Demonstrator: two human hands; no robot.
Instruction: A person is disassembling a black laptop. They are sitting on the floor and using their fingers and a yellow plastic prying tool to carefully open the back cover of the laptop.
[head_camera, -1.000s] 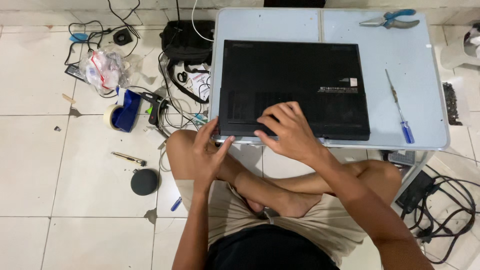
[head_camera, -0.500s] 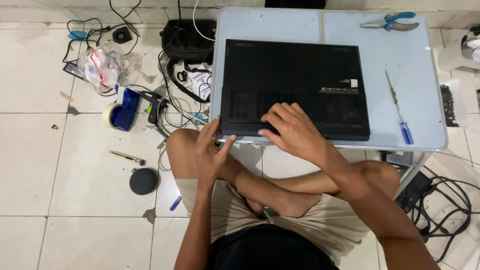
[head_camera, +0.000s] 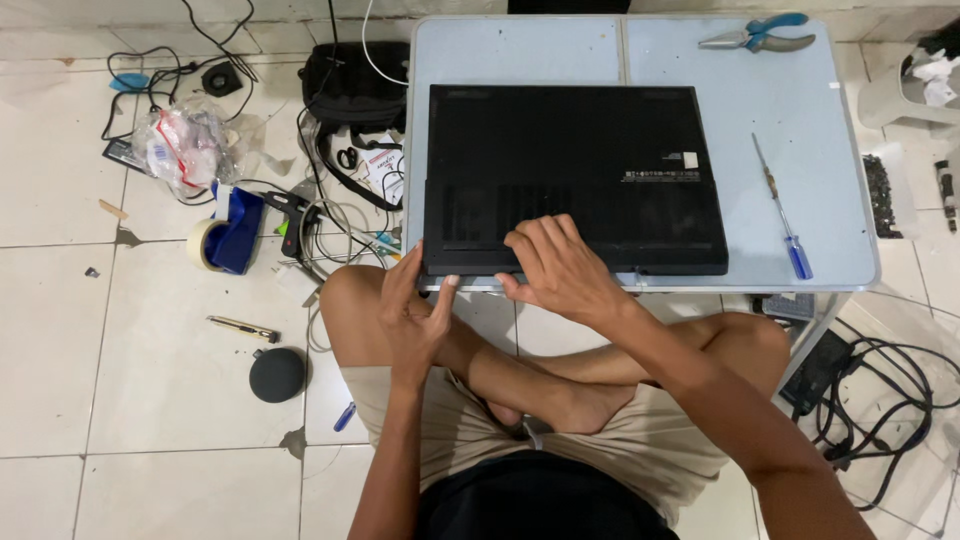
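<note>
A black laptop (head_camera: 575, 180) lay bottom-up on a small pale-blue worktop (head_camera: 520, 50), its near edge close to the worktop's front rim. The person sat cross-legged on a white tiled floor (head_camera: 120, 400) with knees under that rim. The right hand (head_camera: 560, 265) rested flat on the laptop's near edge, fingers spread and loose, gripping nothing. The left hand (head_camera: 415, 310) was at the laptop's near left corner, fingers open, thumb tip touching the edge; it clamped on nothing either.

On the worktop, well apart from the laptop, a blue-handled screwdriver (head_camera: 783, 210) lay to the right, and blue-handled pliers (head_camera: 757, 33) sat at the far right corner.

The floor to the left was cluttered: a black bag (head_camera: 350, 85) against the worktop's side, a clear plastic bag (head_camera: 180, 145) of small parts, a blue tape dispenser (head_camera: 230, 235) with a roll, tangled cables (head_camera: 170, 60), a round dark puck (head_camera: 277, 375) and a small utility knife (head_camera: 243, 328). To the right, black cables (head_camera: 880, 420) coiled beside the worktop's leg.
</note>
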